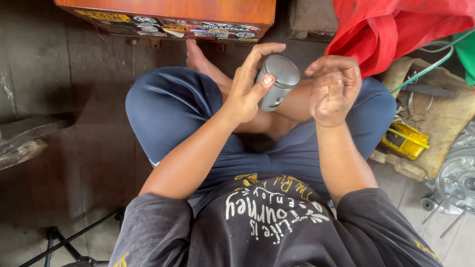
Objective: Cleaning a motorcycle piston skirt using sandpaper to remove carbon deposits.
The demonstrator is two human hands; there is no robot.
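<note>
Dark wooden floor surrounds the seated person. At frame centre, the left hand (246, 89) pinches a metal piston (277, 81), seemingly rigid and slick; the right hand (334, 89) hovers loosely curled, empty.

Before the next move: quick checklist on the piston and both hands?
1. Left hand grips the piston: ok, thumb and fingers wrap its side.
2. Piston off the floor: ok, held above the crossed legs.
3. Right hand free: ok, loosely curled beside the piston, holds nothing.
4. Right hand clean: not ok, palm looks smudged dark.
5. Piston surface undamaged: cannot tell, only part of the crown and skirt shows.
6. Tools in reach: ok, yellow tool lies on the mat at the right.
</note>
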